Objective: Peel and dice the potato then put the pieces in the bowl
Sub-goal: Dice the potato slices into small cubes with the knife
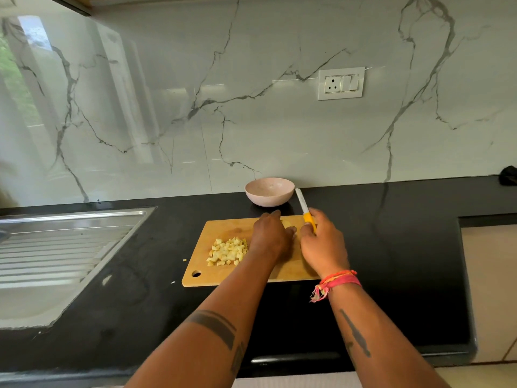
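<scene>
A wooden cutting board [218,275] lies on the black counter. On its left half sits a pile of diced potato pieces [228,252]. My left hand [270,236] rests palm down on the board's far middle, covering a pale piece of potato [286,223] that barely shows past the fingers. My right hand [321,242] grips a knife [303,205] by its yellow handle, the white blade pointing away toward the wall. A pale pink bowl [270,191] stands just behind the board and looks empty.
A steel sink drainboard [64,247] fills the left side of the counter. A marble backsplash with a socket plate [341,83] rises behind. A dark object [507,175] lies at the far right. Small potato scraps [184,259] lie left of the board.
</scene>
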